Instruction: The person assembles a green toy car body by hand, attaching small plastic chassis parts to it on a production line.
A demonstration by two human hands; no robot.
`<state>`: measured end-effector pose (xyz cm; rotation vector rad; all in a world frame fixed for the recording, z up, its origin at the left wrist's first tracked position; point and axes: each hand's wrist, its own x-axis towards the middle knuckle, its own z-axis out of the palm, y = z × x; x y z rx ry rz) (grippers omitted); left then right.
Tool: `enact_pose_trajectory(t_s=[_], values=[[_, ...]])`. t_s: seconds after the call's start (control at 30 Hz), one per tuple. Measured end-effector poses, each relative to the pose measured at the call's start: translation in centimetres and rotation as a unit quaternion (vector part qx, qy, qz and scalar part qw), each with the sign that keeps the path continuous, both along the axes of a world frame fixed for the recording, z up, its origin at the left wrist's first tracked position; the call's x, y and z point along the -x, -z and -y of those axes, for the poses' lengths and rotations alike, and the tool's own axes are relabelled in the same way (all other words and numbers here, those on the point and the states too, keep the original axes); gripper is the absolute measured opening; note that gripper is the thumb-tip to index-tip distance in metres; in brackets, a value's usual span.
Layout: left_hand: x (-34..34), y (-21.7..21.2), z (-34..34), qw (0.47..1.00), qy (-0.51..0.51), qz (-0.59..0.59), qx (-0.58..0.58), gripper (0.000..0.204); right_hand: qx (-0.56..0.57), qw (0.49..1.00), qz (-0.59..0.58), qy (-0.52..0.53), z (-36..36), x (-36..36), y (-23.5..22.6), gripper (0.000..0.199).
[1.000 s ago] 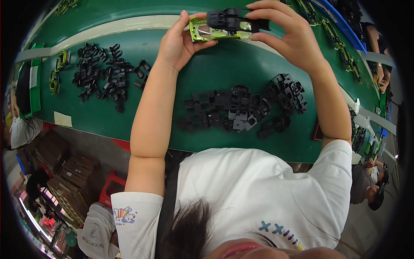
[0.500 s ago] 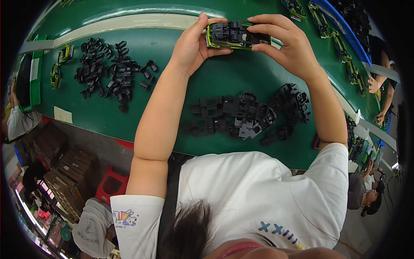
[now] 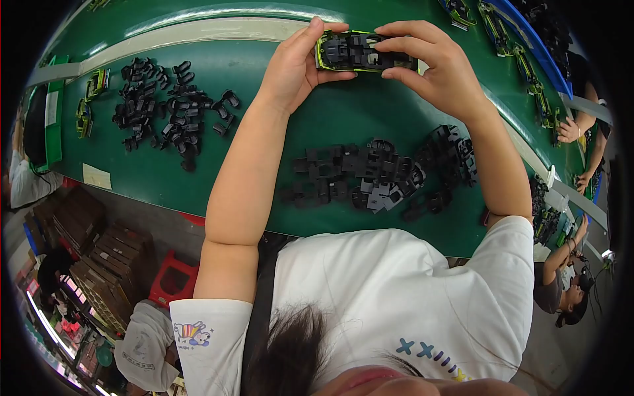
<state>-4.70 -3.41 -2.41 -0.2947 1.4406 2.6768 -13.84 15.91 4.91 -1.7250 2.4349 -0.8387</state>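
Over the far side of the green table, both hands hold a toy car body (image 3: 350, 54) with a yellow-green shell and a black seat interior facing up. My left hand (image 3: 291, 66) grips its left end, the thumb along the far edge and fingers beneath. At the right end, my right hand (image 3: 432, 63) is closed around the car, fingertips on the black interior and the near edge. Nearer me lies a pile of black interior parts (image 3: 376, 168). Left of my left forearm is a spread of small black seat pieces (image 3: 175, 112).
Two yellow-green car bodies (image 3: 84, 117) rest at the table's left end, near a green bin (image 3: 53, 125). A pale strip (image 3: 198, 39) crosses behind my hands. More car bodies (image 3: 525, 69) line a blue tray (image 3: 538, 49) at right, where a co-worker's hand (image 3: 568, 130) reaches in.
The car has tilted slightly, and my right fingertips have shifted a little on it. At far right, a co-worker's arm has risen and another co-worker's hand has moved slightly left.
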Motion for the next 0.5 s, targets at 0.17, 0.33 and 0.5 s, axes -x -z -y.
enact_pose_trajectory(t_s=[0.17,0.33,0.5], values=[[-0.07,0.29,-0.08,1.0,-0.024,-0.009,0.004,0.03,-0.019,0.999,0.019,0.026,0.42,-0.38,0.07,0.033],[-0.11,0.35,-0.3,1.0,-0.025,-0.016,-0.006,0.031,-0.045,0.998,-0.023,0.031,0.52,-0.37,-0.12,0.031],[-0.09,0.54,-0.43,0.999,-0.031,-0.023,0.009,0.031,-0.037,0.998,-0.013,0.057,0.3,-0.86,0.33,0.033]])
